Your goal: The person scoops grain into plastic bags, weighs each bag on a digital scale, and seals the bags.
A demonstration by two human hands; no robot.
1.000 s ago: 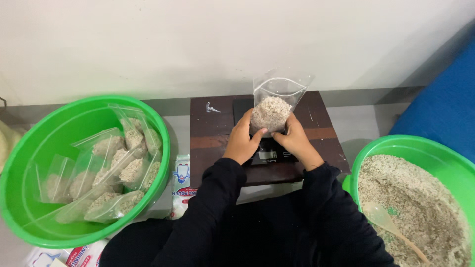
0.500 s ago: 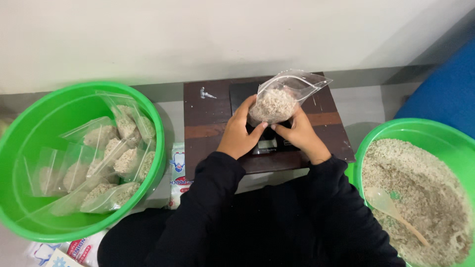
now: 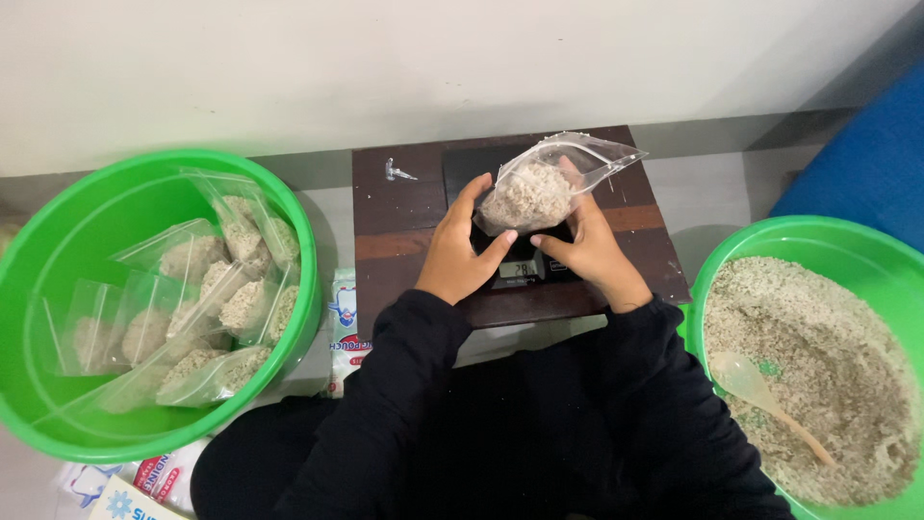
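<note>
Quick count: two round green plastic tubs, one left [image 3: 58,241], one right [image 3: 717,260]. One clear zip bag of pale grain [image 3: 539,188] in two hands, left [image 3: 460,252] and right [image 3: 592,252]. One black digital scale [image 3: 525,270], one pale plastic spoon [image 3: 760,385]. Roughly eight filled clear bags [image 3: 207,308] in the left tub, hard to count exactly.

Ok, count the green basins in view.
2. One green basin at the left holds filled clear bags; the other green basin at the right holds loose grain and a spoon.
</note>
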